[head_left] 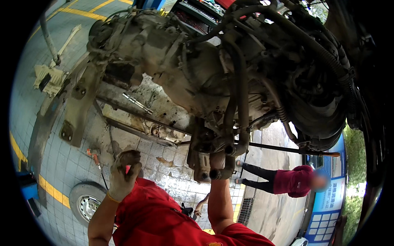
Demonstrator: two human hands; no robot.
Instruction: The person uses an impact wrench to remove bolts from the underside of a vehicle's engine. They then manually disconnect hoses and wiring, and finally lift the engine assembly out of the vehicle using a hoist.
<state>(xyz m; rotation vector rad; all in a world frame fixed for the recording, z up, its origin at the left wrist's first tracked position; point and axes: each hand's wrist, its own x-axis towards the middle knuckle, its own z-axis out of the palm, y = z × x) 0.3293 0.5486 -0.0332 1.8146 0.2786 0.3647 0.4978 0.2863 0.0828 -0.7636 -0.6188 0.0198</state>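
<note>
A large, grimy engine and gearbox assembly (pixel 164 53) fills the upper part of the head view, with thick hoses (pixel 236 90) hanging down its middle. My left hand (pixel 125 174), in a soiled pale work glove, is raised in front of my red shirt, apart from the assembly. Its fingers are curled in; whether they hold anything small is hidden. My right forearm reaches up to the hose ends and a bracket below the engine. Only part of my right hand (pixel 218 161) shows between the dark hose ends, and its fingers are hidden.
A silver socket extension (pixel 137 103) lies on a dirty metal tray below the gearbox. A long bar (pixel 283 149) sticks out rightward beneath the engine. On the floor are a wheel (pixel 87 207) and an orange-handled tool (pixel 95 158). A person in maroon (pixel 291 181) stands at right.
</note>
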